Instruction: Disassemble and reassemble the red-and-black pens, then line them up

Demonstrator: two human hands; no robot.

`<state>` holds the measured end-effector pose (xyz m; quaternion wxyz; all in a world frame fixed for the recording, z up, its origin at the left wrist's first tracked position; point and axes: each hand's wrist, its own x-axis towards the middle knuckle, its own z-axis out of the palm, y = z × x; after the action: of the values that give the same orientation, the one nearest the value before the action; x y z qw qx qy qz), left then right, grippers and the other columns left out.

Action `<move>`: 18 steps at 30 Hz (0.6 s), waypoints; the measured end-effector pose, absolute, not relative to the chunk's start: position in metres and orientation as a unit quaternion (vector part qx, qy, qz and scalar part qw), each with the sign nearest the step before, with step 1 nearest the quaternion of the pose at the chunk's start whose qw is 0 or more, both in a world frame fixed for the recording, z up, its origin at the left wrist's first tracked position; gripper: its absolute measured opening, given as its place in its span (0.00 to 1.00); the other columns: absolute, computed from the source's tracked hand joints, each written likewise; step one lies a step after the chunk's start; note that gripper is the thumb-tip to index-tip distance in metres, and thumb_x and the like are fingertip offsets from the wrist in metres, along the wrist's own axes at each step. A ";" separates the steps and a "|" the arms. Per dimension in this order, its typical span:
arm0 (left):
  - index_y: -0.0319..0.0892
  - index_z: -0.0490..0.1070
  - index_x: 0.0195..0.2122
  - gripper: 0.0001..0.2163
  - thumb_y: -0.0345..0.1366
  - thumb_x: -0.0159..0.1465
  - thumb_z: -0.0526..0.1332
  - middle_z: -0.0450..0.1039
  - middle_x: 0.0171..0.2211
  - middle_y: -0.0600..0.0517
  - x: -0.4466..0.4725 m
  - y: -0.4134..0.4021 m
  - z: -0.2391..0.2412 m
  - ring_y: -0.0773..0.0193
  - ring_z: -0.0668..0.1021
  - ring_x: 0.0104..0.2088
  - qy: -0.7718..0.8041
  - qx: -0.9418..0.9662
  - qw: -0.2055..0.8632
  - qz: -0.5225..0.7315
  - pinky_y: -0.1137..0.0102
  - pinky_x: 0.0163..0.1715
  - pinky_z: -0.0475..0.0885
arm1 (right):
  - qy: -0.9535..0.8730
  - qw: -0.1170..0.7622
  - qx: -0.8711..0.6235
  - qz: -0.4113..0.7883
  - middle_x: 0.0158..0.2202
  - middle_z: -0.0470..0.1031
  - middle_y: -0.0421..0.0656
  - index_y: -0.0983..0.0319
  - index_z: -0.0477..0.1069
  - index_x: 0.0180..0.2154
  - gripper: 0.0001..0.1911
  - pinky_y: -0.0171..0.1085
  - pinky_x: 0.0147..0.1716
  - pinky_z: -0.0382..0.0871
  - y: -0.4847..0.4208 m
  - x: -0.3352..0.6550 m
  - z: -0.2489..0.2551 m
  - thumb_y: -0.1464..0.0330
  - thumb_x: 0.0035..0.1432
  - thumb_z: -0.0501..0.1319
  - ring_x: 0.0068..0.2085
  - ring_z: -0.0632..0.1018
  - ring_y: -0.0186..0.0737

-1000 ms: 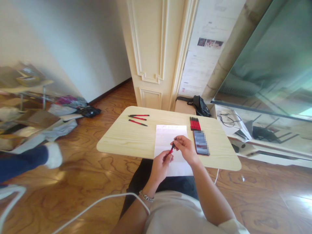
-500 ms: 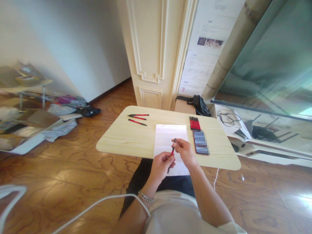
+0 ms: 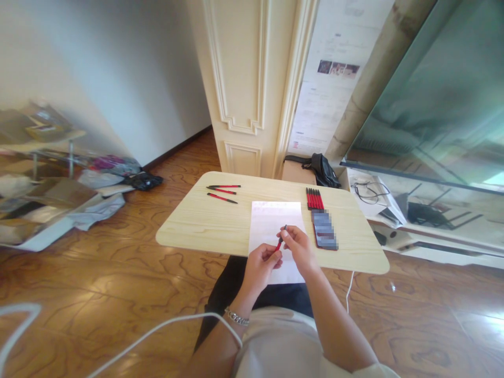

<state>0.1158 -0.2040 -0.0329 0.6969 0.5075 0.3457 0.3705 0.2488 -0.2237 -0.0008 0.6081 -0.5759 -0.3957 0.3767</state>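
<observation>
Both of my hands hold one red and black pen (image 3: 280,241) over a white sheet of paper (image 3: 271,220) on a light wooden table (image 3: 205,226). My left hand (image 3: 260,265) grips the pen's lower end. Higher up, my right hand (image 3: 296,245) pinches the pen near its top. A row of several red and black pens (image 3: 314,199) lies at the table's far right, with a dark phone (image 3: 324,229) just in front of it. Three more pens (image 3: 222,191) lie at the far left of the table.
A cream panelled door (image 3: 244,79) stands behind the table. A black bag (image 3: 323,170) lies on the floor beyond it. Clothes and boxes (image 3: 79,189) are piled at the left. A low glass unit with cables (image 3: 413,210) is at the right. A white cable (image 3: 157,328) crosses the foreground.
A person's leg and white sock at the left edge have gone out of view. My hands stay on the pen, which has tilted slightly more upright.
</observation>
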 end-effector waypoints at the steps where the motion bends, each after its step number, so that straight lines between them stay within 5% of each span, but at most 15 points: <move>1: 0.37 0.72 0.35 0.14 0.44 0.56 0.65 0.76 0.27 0.48 0.116 -0.204 -0.032 0.63 0.78 0.27 0.343 0.504 0.706 0.361 0.68 0.30 0.74 | -0.390 0.618 -0.555 0.397 0.34 0.75 0.43 0.60 0.71 0.42 0.17 0.35 0.29 0.64 -0.225 0.251 0.002 0.55 0.55 0.59 0.32 0.73 0.37; 4: 0.38 0.72 0.35 0.15 0.45 0.56 0.65 0.76 0.29 0.47 0.119 -0.206 -0.030 0.63 0.78 0.28 0.335 0.492 0.725 0.348 0.67 0.30 0.74 | -0.388 0.628 -0.533 0.413 0.36 0.76 0.46 0.60 0.72 0.43 0.18 0.36 0.32 0.66 -0.226 0.253 0.006 0.56 0.57 0.57 0.35 0.74 0.39; 12: 0.39 0.70 0.30 0.11 0.41 0.53 0.68 0.73 0.21 0.53 0.121 -0.210 -0.032 0.67 0.75 0.22 0.371 0.503 0.678 0.388 0.72 0.25 0.71 | -0.354 0.634 -0.595 0.344 0.21 0.66 0.35 0.61 0.66 0.26 0.15 0.34 0.26 0.61 -0.218 0.243 -0.013 0.58 0.47 0.67 0.24 0.66 0.32; 18: 0.38 0.71 0.36 0.15 0.44 0.55 0.66 0.76 0.28 0.48 0.119 -0.207 -0.035 0.62 0.78 0.28 0.337 0.470 0.738 0.348 0.66 0.31 0.74 | -0.345 0.647 -0.524 0.434 0.35 0.75 0.43 0.59 0.71 0.42 0.17 0.36 0.31 0.66 -0.222 0.246 -0.002 0.56 0.55 0.59 0.34 0.73 0.37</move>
<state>0.1193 -0.2068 -0.0352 0.7377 0.4700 0.3372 0.3482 0.2460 -0.2221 -0.0024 0.6469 -0.5235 -0.3447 0.4343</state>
